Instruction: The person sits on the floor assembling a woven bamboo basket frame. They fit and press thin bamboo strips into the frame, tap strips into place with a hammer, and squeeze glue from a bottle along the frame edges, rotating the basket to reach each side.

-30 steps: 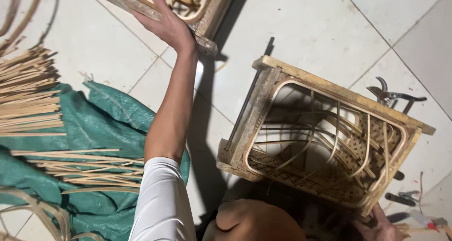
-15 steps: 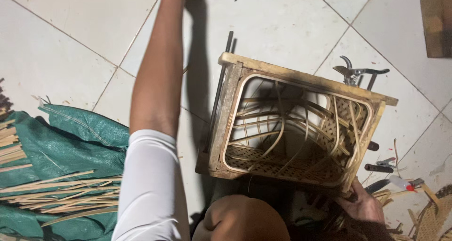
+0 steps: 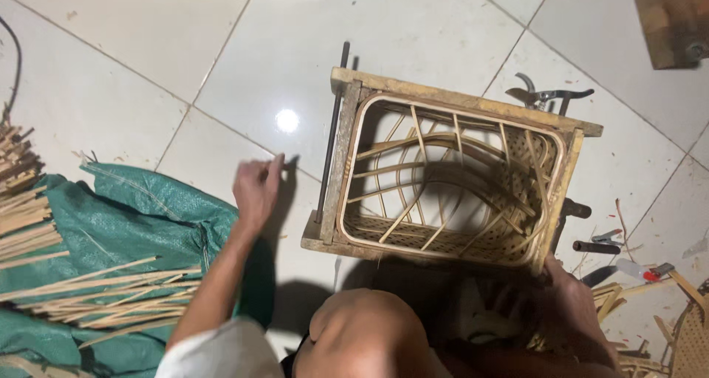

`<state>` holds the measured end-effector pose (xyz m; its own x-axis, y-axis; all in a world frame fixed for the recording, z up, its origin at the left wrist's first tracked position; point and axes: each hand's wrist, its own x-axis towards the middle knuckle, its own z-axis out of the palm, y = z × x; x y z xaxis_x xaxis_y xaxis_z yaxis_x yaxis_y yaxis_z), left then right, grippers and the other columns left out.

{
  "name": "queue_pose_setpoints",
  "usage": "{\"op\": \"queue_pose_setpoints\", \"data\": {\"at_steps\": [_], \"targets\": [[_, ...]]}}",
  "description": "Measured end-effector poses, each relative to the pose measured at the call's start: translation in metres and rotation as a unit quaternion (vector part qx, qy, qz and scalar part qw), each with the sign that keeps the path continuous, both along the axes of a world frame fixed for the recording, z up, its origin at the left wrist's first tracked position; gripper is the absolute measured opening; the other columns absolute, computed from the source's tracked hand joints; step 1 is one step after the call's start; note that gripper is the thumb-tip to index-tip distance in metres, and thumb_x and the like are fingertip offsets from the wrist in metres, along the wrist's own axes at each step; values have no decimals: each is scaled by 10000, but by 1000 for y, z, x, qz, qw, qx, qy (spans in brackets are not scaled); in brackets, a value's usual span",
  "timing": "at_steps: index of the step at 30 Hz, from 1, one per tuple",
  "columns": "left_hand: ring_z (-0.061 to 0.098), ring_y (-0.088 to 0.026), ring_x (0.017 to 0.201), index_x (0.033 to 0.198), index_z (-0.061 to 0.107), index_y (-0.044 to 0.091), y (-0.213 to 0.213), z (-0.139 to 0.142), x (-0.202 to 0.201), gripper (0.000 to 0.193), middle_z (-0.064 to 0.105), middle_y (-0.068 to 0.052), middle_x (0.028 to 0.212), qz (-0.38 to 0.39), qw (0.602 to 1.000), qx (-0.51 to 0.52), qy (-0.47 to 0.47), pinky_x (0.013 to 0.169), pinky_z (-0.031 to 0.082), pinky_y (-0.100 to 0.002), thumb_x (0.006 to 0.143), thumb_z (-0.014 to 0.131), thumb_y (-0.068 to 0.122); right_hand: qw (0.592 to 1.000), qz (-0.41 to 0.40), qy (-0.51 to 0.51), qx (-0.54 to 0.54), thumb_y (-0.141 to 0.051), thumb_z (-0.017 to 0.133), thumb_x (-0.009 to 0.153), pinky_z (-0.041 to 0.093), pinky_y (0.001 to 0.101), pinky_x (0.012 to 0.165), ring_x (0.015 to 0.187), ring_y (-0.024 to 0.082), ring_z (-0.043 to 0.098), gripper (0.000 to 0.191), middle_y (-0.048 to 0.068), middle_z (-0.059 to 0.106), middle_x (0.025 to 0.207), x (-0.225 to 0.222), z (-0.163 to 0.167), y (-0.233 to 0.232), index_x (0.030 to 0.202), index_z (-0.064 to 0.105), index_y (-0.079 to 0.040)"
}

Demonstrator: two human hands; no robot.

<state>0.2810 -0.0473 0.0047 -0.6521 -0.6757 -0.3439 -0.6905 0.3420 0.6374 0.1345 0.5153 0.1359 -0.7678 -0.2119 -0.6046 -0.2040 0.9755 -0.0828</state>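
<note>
White floor tiles (image 3: 148, 45) carried the work. Left hand (image 3: 256, 189) hung above the tiles with fingers (image 3: 275, 165) loosely curled, grasping nothing, just beside the green tarp (image 3: 140, 215) bearing cane strips (image 3: 88, 293). Right hand (image 3: 572, 297) touched the near right corner of the wooden-framed rattan basket (image 3: 450, 175); its grip could not be determined. Pruning shears (image 3: 546, 96) lay behind the frame.

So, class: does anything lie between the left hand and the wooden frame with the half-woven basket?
Nothing visible does. The left hand hovers over bare white floor tile, and only tile lies between it and the frame. The green sheet and cane strips lie on its other side.
</note>
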Motion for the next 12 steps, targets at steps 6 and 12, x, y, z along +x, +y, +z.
{"op": "queue_pose_setpoints", "data": {"at_steps": [6, 12], "targets": [[510, -325, 1334, 1604, 297, 73, 62, 33, -15, 948, 449, -229, 1516, -116, 947, 296, 32, 1081, 416, -428, 894, 659, 586, 997, -70, 4, -27, -270, 868, 737, 605, 475, 786, 893, 363, 762, 855, 205, 769, 1024, -1, 15, -22, 1496, 483, -196], [664, -353, 1240, 1561, 325, 70, 79, 56, -35, 1087, 553, -208, 1475, -68, 958, 276, -49, 1064, 489, -396, 698, 718, 602, 1000, 10, -13, 3, -522, 829, 768, 654, 383, 858, 914, 243, 810, 698, 119, 806, 1116, -8, -30, 4, 1368, 602, -249]]}}
